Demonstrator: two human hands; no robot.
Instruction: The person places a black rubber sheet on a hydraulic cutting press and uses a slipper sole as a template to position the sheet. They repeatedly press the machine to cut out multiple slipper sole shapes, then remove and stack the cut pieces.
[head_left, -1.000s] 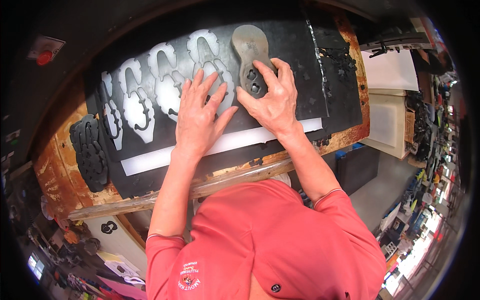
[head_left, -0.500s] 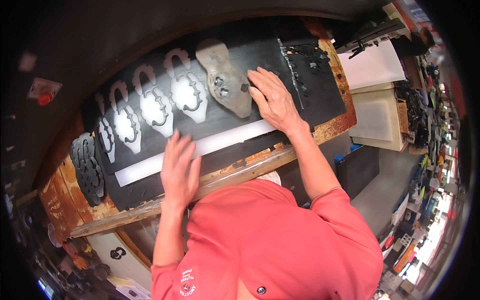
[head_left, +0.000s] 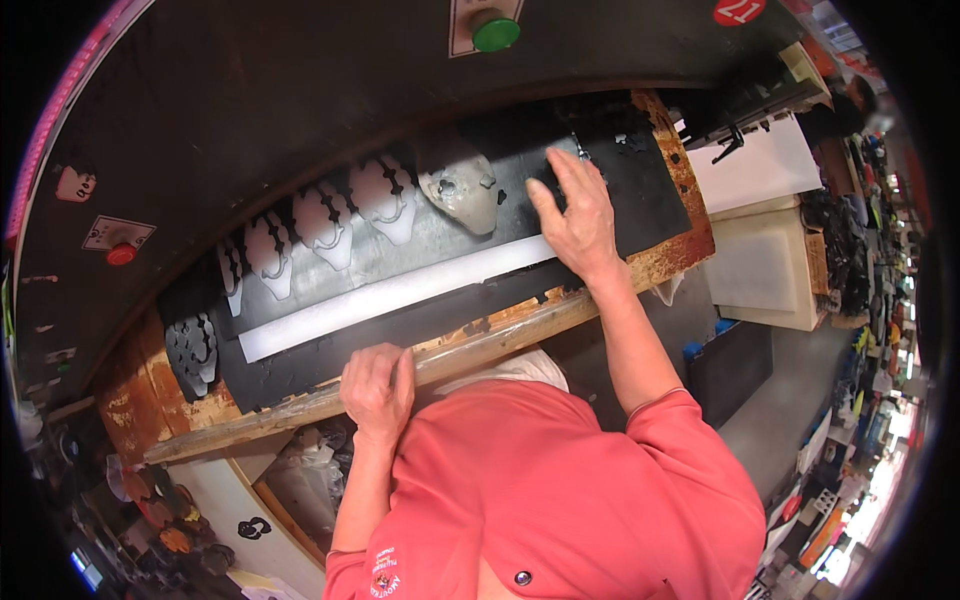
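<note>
My right hand (head_left: 580,222) is open with fingers stretched, over the black sheet (head_left: 520,215) just right of a grey sole-shaped piece (head_left: 470,200). At the front, my left hand (head_left: 376,392) is curled closed against the wooden rail (head_left: 480,340), with nothing seen in it. A long white strip (head_left: 390,300) lies across the sheet's near part. Left of the grey piece stand several pale shapes with dark scalloped outlines (head_left: 395,215), in a row. Their far ends are hidden beneath the dark machine panel (head_left: 330,100).
The panel overhangs the table's far side and carries a green button (head_left: 496,32) and a red button (head_left: 121,254). A stack of dark scalloped pieces (head_left: 192,350) sits at the left end. Black scraps (head_left: 628,143) lie at the right, near a pale box (head_left: 755,260).
My left hand has drawn back from the white strip to the wooden rail and curled. My right hand has come off the grey piece. The panel now covers more of the shapes.
</note>
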